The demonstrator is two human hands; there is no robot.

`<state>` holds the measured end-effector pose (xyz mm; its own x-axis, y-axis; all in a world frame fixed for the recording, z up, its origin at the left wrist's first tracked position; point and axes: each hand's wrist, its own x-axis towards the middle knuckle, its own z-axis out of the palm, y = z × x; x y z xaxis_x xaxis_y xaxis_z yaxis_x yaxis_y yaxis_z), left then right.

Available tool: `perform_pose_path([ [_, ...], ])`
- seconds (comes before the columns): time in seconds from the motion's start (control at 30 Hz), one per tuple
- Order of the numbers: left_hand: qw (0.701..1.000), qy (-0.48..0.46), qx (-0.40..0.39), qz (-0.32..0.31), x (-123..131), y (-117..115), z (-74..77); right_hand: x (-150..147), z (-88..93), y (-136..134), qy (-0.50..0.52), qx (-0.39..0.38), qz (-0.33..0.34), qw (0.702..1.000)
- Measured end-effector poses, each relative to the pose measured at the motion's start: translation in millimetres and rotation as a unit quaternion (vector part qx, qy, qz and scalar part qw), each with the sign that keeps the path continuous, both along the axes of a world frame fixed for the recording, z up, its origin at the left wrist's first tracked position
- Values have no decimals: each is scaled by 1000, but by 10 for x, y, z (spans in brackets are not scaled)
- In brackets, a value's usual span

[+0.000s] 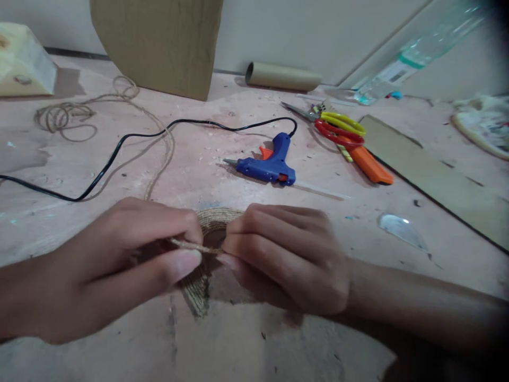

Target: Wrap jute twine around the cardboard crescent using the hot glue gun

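Between my two hands a short length of jute twine (199,246) is stretched. My left hand (147,254) pinches it between thumb and forefinger. My right hand (290,249) is closed around its other end, the fingertips partly hidden. Just behind and under the hands lies a curved piece covered in rows of twine (218,213), its lower left end (194,297) showing below my left thumb. From near my left hand, the twine runs back across the table to a loose tangle (66,116) at the far left.
A blue glue gun (266,164) lies beyond the hands, its black cord (119,146) trailing left. Scissors (338,127) and an orange-handled tool (369,167) lie to the right, near a cardboard strip (437,180). Behind stand a cardboard sheet (159,42), a cardboard tube (284,77) and a plastic bottle (413,58).
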<state>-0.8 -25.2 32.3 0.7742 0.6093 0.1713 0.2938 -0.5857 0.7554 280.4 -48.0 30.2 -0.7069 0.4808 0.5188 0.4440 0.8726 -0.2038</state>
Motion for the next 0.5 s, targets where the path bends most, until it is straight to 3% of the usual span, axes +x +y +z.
perform_pose_path([
  [0.1, 998, -3, -54, -9, 75, -47, 1, -22, -19, 8, -31, 55, 11, 998],
  [0.2, 999, 5, -34, -16, 116, -49, -12, -28, -24, 12, -32, 65, 25, 997],
  [0.37, 1000, -7, 6, -19, 114, -5, -37, -26, -31, 17, -16, -15, 16, 1000],
  [0.5, 996, -3, 84, -32, 98, 9, -76, -34, -81, -1, 22, -95, 24, 995],
])
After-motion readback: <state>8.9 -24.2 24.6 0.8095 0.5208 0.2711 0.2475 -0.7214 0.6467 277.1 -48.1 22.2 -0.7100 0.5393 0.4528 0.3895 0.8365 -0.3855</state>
